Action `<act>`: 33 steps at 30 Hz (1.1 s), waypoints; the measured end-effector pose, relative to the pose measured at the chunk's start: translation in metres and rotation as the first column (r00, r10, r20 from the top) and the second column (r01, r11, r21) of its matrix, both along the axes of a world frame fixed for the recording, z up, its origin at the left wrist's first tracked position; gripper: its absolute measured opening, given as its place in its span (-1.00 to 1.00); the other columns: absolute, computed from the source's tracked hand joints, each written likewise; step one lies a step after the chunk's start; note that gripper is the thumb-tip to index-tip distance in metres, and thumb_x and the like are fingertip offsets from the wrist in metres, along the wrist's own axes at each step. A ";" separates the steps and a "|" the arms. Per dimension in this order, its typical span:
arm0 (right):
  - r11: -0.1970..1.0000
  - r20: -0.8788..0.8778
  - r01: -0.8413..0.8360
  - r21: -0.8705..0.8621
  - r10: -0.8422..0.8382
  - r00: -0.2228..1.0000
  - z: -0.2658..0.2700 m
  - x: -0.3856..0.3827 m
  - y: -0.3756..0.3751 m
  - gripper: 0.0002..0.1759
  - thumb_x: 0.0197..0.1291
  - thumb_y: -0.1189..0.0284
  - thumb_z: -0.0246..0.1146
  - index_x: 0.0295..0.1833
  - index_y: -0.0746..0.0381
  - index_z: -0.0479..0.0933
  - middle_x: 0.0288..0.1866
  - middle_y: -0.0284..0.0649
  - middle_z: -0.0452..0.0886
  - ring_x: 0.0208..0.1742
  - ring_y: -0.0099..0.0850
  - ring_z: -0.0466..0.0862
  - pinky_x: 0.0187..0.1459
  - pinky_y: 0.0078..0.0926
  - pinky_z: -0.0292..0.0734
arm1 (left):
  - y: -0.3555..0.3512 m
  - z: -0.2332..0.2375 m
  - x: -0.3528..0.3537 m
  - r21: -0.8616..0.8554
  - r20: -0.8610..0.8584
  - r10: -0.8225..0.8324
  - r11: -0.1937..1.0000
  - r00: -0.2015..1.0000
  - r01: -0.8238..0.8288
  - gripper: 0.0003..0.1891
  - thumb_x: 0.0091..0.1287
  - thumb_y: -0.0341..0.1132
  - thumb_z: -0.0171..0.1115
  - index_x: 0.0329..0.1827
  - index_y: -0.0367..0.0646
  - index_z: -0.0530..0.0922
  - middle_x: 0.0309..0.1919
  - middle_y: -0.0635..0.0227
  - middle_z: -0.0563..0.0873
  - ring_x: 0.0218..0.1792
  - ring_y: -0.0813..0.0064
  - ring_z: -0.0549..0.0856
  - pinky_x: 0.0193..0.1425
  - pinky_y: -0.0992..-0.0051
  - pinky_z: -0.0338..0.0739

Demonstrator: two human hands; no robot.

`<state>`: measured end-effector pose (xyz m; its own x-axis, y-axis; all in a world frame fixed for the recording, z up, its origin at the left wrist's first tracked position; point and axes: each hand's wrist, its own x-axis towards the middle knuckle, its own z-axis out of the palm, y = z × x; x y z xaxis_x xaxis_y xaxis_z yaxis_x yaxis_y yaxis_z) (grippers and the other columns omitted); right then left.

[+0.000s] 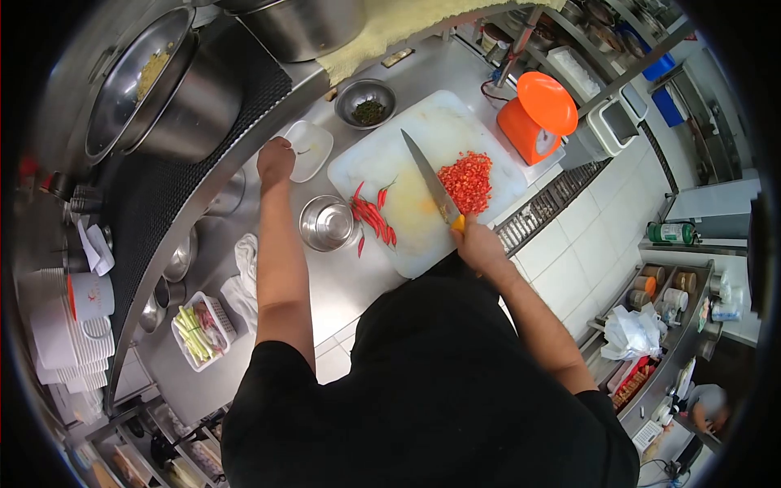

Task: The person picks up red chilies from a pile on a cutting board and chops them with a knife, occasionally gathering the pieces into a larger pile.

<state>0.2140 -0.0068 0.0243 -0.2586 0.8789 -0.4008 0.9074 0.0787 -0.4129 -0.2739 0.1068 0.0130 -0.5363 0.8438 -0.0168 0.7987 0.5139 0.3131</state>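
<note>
My right hand point(482, 249) is wrapped round the yellow handle of a kitchen knife point(426, 172), whose blade lies across the white cutting board point(443, 110). Beside the blade is a heap of chopped red chilies point(467, 182). Several whole red chilies point(370, 215) lie near the board's left edge. My left hand point(277, 159) is closed at the left rim of a shallow white dish point(312, 145), which holds a small scrap. Its fingertips are partly hidden. A round metal bowl point(326, 223) stands between my left forearm and the whole chilies.
Behind the board sits a metal bowl of dark green bits point(368, 103). An orange scale point(537, 122) stands at the right. A white basket of cut stalks point(203, 332) and a cloth point(242, 281) lie left. Large steel pots point(191, 102) occupy the raised shelf.
</note>
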 end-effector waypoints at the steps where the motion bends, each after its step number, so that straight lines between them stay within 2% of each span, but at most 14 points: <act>1: 1.000 -0.001 0.008 -0.009 -0.008 1.000 0.002 0.000 0.000 -0.51 0.51 0.13 0.20 0.14 0.40 0.42 -0.17 0.20 0.77 -0.10 0.14 0.80 -0.04 0.11 0.69 | 0.000 0.000 0.000 -0.018 -0.017 -0.016 1.000 1.000 0.016 -0.78 0.30 -0.31 0.33 -0.04 0.04 0.82 -0.06 0.26 0.88 0.02 0.17 0.84 0.17 0.24 0.70; 10: 1.000 0.011 0.008 -0.029 -0.008 1.000 0.004 -0.001 0.003 -0.51 0.52 0.12 0.21 0.14 0.39 0.42 -0.15 0.20 0.77 -0.08 0.14 0.80 -0.03 0.10 0.69 | 0.020 -0.031 0.004 -0.185 -0.122 -0.250 0.956 0.961 0.225 -0.77 0.36 -0.24 0.32 0.03 0.10 0.79 0.01 0.27 0.86 0.07 0.17 0.82 0.20 0.23 0.70; 16: 1.000 0.009 0.009 -0.026 -0.009 1.000 0.003 -0.002 0.003 -0.52 0.51 0.13 0.21 0.13 0.39 0.41 -0.15 0.22 0.77 -0.08 0.15 0.80 -0.02 0.10 0.69 | 0.032 -0.036 0.016 -0.346 -0.225 -0.252 0.924 0.941 0.165 -0.77 0.38 -0.20 0.29 0.01 0.08 0.79 0.03 0.26 0.86 0.08 0.16 0.82 0.20 0.17 0.70; 19: 1.000 0.000 0.014 -0.026 -0.014 1.000 0.003 -0.002 0.003 -0.52 0.51 0.13 0.22 0.13 0.38 0.41 -0.15 0.22 0.76 -0.08 0.16 0.80 -0.02 0.10 0.69 | 0.029 -0.014 0.030 -0.407 -0.154 -0.263 0.895 0.952 0.181 -0.68 0.40 -0.23 0.20 0.07 -0.16 0.78 0.15 0.11 0.82 0.23 0.12 0.78 0.33 0.18 0.66; 22: 0.999 -0.005 0.021 -0.050 -0.022 1.000 0.005 -0.001 0.001 -0.52 0.52 0.13 0.22 0.14 0.38 0.40 -0.14 0.22 0.76 -0.07 0.16 0.80 -0.01 0.10 0.68 | 0.027 -0.006 0.035 -0.345 -0.140 -0.266 0.916 0.954 0.204 -0.67 0.37 -0.17 0.26 0.04 -0.15 0.78 0.08 0.11 0.84 0.18 0.11 0.80 0.29 0.18 0.66; 25: 0.998 -0.012 0.029 -0.057 -0.030 0.999 0.008 -0.001 0.006 -0.52 0.52 0.13 0.22 0.14 0.38 0.40 -0.14 0.22 0.76 -0.07 0.16 0.79 -0.01 0.10 0.68 | 0.038 0.001 0.043 -0.071 -0.051 -0.287 0.956 0.957 0.283 -0.74 0.34 -0.16 0.32 -0.06 -0.11 0.76 -0.10 0.22 0.86 -0.01 0.14 0.83 0.11 0.20 0.70; 28: 0.999 -0.048 0.025 -0.047 -0.027 0.998 0.001 0.002 0.003 -0.53 0.53 0.13 0.20 0.13 0.38 0.40 -0.17 0.25 0.75 -0.10 0.22 0.77 -0.02 0.16 0.66 | 0.061 0.017 0.067 0.179 0.098 -0.428 0.896 0.898 0.407 -0.73 0.33 -0.19 0.33 -0.04 -0.15 0.74 -0.16 0.20 0.86 -0.10 0.18 0.84 0.03 0.31 0.70; 29: 0.999 -0.065 0.020 -0.035 -0.022 0.998 -0.003 0.003 0.004 -0.54 0.54 0.14 0.19 0.12 0.38 0.40 -0.18 0.26 0.75 -0.11 0.25 0.76 -0.02 0.19 0.65 | 0.064 0.023 0.081 0.230 0.186 -0.435 0.891 0.881 0.392 -0.73 0.33 -0.21 0.33 -0.02 -0.16 0.73 -0.17 0.19 0.86 -0.11 0.19 0.84 0.01 0.33 0.70; 31: 0.998 -0.039 0.026 -0.059 -0.028 0.999 0.000 0.001 0.005 -0.53 0.51 0.13 0.22 0.12 0.37 0.41 -0.15 0.23 0.76 -0.08 0.18 0.79 -0.01 0.13 0.67 | 0.071 0.032 0.106 0.334 0.349 -0.456 0.877 0.819 0.346 -0.73 0.33 -0.25 0.33 0.01 -0.17 0.73 -0.18 0.17 0.86 -0.13 0.20 0.84 -0.02 0.38 0.69; 33: 0.998 -0.026 0.029 -0.063 -0.031 0.999 0.004 0.000 0.005 -0.52 0.50 0.12 0.23 0.12 0.37 0.41 -0.14 0.21 0.77 -0.07 0.15 0.80 -0.01 0.10 0.68 | 0.073 0.025 0.115 0.319 0.259 -0.440 0.879 0.860 0.354 -0.74 0.33 -0.29 0.32 0.01 -0.19 0.73 -0.17 0.16 0.86 -0.12 0.20 0.85 -0.01 0.35 0.70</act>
<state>0.2143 -0.0017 0.0280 -0.2438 0.8597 -0.4489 0.8975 0.0246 -0.4404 -0.1584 0.1798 0.0384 -0.1560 0.9811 0.1149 0.7531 0.0429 0.6565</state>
